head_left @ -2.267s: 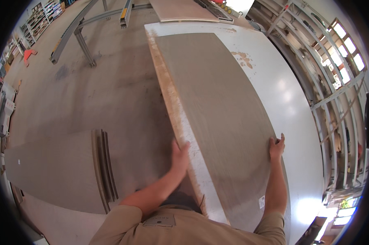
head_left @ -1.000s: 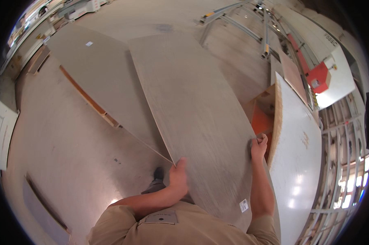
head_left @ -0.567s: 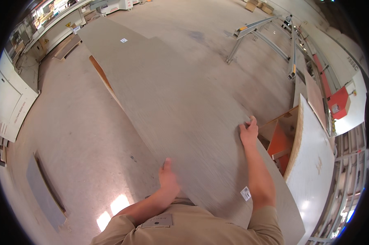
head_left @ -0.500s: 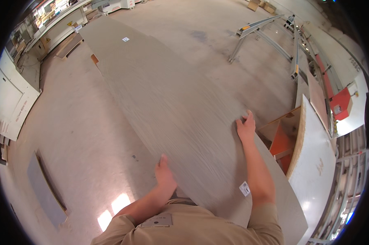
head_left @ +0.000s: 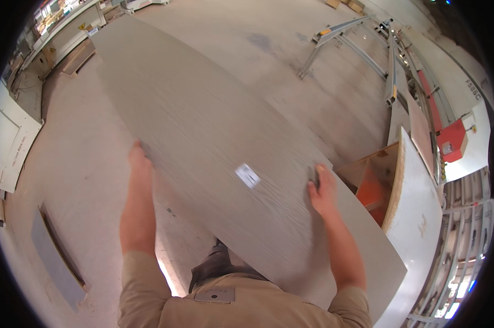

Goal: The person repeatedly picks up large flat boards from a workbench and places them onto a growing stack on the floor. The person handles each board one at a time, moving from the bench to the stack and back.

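A long grey-brown wood-grain panel [head_left: 203,126] stretches diagonally from the far left toward my right side, with a white label [head_left: 248,175] on its upper face. My left hand [head_left: 141,157] grips its left edge, and the fingers underneath are hidden. On the opposite edge my right hand [head_left: 322,189] is curled, its thumb over the surface near a step in the edge. That step suggests one board lying over another, but the grain blends and I cannot tell for sure.
At right stands a white-topped board [head_left: 416,224] beside an open wooden box with orange inside [head_left: 371,186]. Beyond are a metal roller frame [head_left: 342,34] and a red machine part [head_left: 453,140]. A loose grey board [head_left: 55,257] lies left; a white machine cabinet [head_left: 12,139] stands behind it.
My left hand has moved forward and left to the panel's left edge. My right hand has shifted slightly nearer. A label now shows mid-panel; the earlier far and near labels no longer show in their places.
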Demonstrator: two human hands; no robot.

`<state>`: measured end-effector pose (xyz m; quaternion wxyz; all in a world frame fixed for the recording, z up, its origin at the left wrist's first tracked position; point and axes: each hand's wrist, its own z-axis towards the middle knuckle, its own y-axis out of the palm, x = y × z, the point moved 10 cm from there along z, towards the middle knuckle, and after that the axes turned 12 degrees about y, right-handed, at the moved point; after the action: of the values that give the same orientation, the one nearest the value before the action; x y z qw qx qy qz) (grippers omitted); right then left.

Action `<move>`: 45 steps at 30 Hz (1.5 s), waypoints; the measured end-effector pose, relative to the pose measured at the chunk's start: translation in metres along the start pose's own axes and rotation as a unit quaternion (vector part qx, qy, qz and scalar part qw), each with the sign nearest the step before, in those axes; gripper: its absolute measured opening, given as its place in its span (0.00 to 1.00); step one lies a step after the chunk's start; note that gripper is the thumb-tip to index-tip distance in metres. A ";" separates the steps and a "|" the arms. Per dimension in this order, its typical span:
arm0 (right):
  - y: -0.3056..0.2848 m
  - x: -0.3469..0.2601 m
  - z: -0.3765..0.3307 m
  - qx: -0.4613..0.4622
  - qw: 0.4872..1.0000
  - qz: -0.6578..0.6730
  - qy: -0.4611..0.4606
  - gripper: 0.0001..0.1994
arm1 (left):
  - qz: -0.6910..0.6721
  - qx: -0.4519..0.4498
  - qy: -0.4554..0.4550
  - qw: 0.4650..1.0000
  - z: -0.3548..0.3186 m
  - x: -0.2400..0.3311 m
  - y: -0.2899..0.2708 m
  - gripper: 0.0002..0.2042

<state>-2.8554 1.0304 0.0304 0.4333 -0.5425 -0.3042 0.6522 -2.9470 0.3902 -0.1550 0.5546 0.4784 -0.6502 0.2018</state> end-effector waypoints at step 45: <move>-0.037 0.082 -0.185 0.069 0.965 -0.062 0.244 0.30 | 0.477 -0.175 0.481 0.714 -0.171 0.034 0.075 0.26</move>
<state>-2.6702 1.1061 -0.0158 0.5708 -0.6335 -0.1767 0.4916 -2.9174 0.5468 -0.0519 0.6962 -0.1629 -0.4614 0.5252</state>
